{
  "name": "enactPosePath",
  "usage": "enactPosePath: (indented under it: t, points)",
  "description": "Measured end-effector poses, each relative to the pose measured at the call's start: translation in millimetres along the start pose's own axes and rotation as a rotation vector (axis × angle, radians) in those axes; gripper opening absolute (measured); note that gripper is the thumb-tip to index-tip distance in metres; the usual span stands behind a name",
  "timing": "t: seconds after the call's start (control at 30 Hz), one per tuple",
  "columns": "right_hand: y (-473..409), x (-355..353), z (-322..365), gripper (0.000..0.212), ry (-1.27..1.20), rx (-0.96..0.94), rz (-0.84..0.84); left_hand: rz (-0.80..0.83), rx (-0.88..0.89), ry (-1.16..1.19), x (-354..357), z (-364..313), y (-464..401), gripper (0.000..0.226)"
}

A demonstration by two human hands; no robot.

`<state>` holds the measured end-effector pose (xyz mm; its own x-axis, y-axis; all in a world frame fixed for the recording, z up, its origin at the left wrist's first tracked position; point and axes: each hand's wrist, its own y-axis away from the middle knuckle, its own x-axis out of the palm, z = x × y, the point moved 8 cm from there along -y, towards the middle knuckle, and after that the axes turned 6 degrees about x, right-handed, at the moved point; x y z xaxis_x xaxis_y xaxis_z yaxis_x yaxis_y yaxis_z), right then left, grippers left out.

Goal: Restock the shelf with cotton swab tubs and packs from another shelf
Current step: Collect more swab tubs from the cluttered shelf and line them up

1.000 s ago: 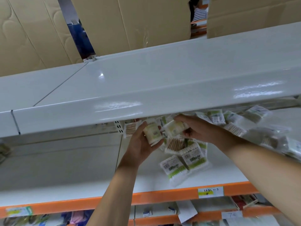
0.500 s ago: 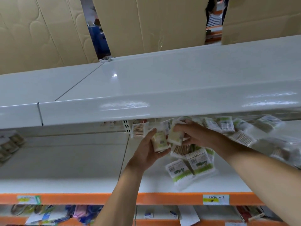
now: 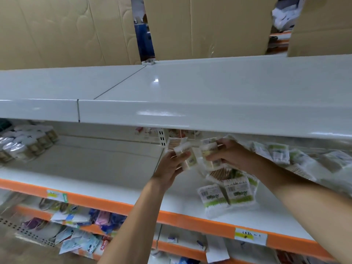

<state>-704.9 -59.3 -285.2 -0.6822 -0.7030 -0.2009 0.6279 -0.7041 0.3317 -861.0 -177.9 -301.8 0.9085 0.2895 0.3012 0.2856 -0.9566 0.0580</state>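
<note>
The left hand [image 3: 172,164] reaches under the glossy white metal upper shelf [image 3: 209,103] and its fingers are curled round a small clear cylindrical tub of wooden-stick cotton swabs [image 3: 187,156], held tilted with its cap toward 10 o'clock. Just at 3 o'clock from it, the right hand [image 3: 228,156] has thumb and fingers clamped on a second clear swab tub with a pale label [image 3: 208,150]; the two tubs sit close together, and whether they touch cannot be told.

Below the hands, at 5 o'clock, several flat clear plastic packs of cotton swabs with green-and-white labels [image 3: 226,195] lie loosely heaped on the white middle shelf with an orange front strip [image 3: 114,180]. More such packs [image 3: 280,153] lie scattered toward 3 o'clock, behind the right forearm, blurred.

At 9 o'clock on the same shelf stands a tight group of white-capped tubs [image 3: 24,143], well apart from the hands. A yellow-and-white price label [image 3: 250,236] sits on the orange strip at 5 o'clock. Brown corrugated cardboard sheets [image 3: 205,25] stand behind the upper shelf at 12 o'clock.
</note>
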Motion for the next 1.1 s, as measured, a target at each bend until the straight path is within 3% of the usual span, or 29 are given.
enactPosePath:
  t: [0.1,0.27,0.4,0.6,0.77,1.1]
  points:
    - [-3.1,7.3,1.5,0.066,0.007,-0.002,0.011,-0.117,-0.015,-0.029,-10.2,0.8,12.7,0.040]
    - [1.8,31.9,12.2,0.042,0.050,-0.045,0.074,-0.223,-0.006,-0.085,-23.8,-3.1,46.5,0.016]
    - [5.7,60.1,24.4,0.047,0.027,-0.073,0.125,-0.373,0.017,-0.089,-45.7,-6.5,75.5,0.029]
    - [8.7,111.7,37.5,0.033,0.035,-0.137,0.255,-0.546,0.078,-0.068,-74.2,-17.0,122.1,0.045]
    - [13.1,162.8,45.7,0.033,0.037,-0.162,0.390,-0.672,0.113,-0.087,-97.3,-28.5,161.8,0.043]
    - [4.2,282.7,73.5,0.049,0.084,-0.200,0.482,-0.887,0.166,-0.111,-182.0,-68.2,232.1,0.039]
